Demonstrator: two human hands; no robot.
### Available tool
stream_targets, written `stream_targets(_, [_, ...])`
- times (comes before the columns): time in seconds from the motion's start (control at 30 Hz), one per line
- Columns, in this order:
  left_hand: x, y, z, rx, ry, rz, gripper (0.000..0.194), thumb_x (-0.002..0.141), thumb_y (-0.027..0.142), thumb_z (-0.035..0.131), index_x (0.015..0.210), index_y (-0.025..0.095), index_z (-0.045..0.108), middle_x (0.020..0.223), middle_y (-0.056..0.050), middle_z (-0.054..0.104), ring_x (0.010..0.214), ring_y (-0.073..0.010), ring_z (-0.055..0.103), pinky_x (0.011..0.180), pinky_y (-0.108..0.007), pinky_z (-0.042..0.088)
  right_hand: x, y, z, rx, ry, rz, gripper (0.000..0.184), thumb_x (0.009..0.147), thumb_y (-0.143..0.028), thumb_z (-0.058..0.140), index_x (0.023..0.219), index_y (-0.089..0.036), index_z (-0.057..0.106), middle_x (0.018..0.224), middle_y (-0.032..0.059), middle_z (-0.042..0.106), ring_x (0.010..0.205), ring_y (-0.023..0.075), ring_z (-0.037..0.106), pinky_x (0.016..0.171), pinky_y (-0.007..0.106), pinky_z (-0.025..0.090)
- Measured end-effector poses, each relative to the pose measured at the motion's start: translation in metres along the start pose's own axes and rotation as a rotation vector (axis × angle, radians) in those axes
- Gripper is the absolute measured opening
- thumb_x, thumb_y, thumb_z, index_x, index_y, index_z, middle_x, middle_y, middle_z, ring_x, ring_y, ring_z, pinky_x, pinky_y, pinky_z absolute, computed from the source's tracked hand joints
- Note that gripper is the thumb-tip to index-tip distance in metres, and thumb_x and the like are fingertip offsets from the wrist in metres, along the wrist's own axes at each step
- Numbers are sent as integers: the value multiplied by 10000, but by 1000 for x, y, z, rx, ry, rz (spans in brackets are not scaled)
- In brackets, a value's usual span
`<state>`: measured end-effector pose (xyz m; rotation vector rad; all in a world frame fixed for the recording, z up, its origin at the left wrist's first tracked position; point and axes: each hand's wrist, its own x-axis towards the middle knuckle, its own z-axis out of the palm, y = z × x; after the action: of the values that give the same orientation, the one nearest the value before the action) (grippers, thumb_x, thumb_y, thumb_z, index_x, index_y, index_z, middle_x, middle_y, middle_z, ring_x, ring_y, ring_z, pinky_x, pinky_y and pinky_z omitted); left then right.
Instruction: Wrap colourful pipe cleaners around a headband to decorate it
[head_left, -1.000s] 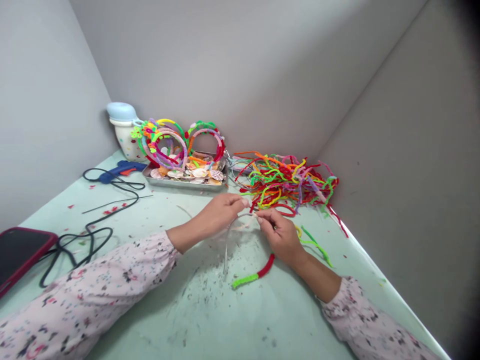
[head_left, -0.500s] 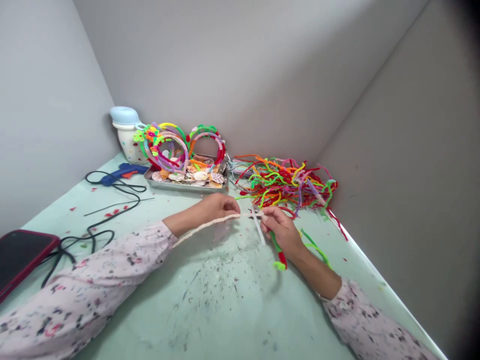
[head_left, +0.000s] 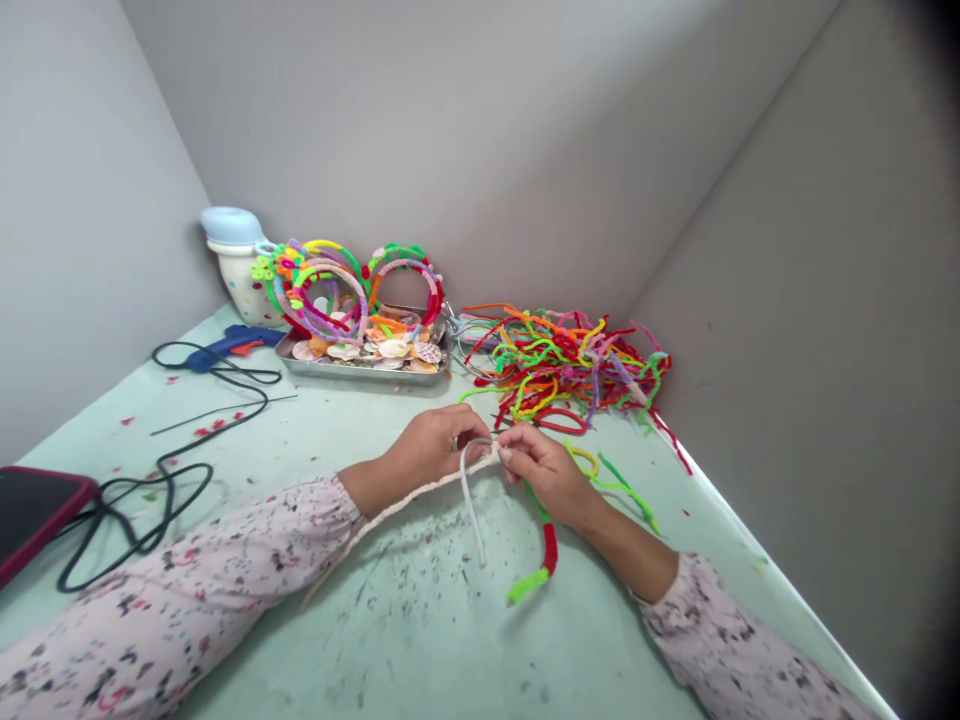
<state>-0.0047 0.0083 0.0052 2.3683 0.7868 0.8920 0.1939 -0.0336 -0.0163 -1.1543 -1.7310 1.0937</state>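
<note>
Close together above the mat, my left hand (head_left: 435,448) and my right hand (head_left: 547,475) are both closed, fingertips pinching almost at one spot. A long cream pipe cleaner (head_left: 409,497) runs from this spot down along my left forearm, gripped by my left fingers. My right fingers hold a thin curved headband. Its bare whitish end (head_left: 470,505) hangs below my left fingertips. The other end, wrapped in green and red pipe cleaner (head_left: 550,548), comes out under my right hand with a bright green tip. The pinched part is mostly hidden by the fingers.
Behind stand a metal tray (head_left: 360,371) with shells and colourful wrapped headbands (head_left: 330,265), and a cup (head_left: 244,280). Right lie a heap of pipe cleaners (head_left: 570,360) and red-handled scissors (head_left: 566,420). A blue glue gun (head_left: 225,347), black cord (head_left: 176,480) and phone (head_left: 37,510) are left.
My hands have come closer together, the left moving toward the right. The headband has turned: its bare end now hangs lower and further left, and the green-red end shows longer.
</note>
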Motion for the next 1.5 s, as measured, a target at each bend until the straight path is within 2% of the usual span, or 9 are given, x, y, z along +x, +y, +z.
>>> stream_targets(0.37, [-6,7,1,74,51,130,191,859,303,528,814,146,626,726,-29,582,641,-99,498,591,-207,376,-2,-5,0,-136,-10,-50,124,889,-290,481,933,-198,550,594,-48,501,546,106,440,542,228,348])
stream_targets(0.7, [-8,11,0,146,80,165,200,867,300,521,811,142,630,725,-38,590,648,-105,506,591,-213,380,-4,-7,1,-160,4,-78,129,894,-301,475,936,-201,545,627,-41,491,565,112,443,538,229,347])
stream_targets(1.0, [-8,13,3,51,125,134,181,847,287,539,794,142,632,693,-29,576,621,-99,496,572,-209,376,-6,-7,1,-293,40,-165,136,901,-278,459,952,-201,558,708,-8,573,626,131,516,588,243,384])
stream_targets(1.2, [-8,11,9,-4,167,40,174,823,286,562,738,145,618,654,-2,541,596,-89,471,542,-203,348,-6,-7,4,-361,95,-208,130,896,-269,458,941,-212,566,727,-1,592,623,136,531,590,245,390])
stream_targets(1.5, [-7,13,12,24,205,-49,153,773,229,556,648,154,510,612,26,474,577,-89,425,547,-216,321,-6,-11,7,-429,119,-241,134,887,-234,463,957,-206,574,790,21,642,681,153,578,623,253,403])
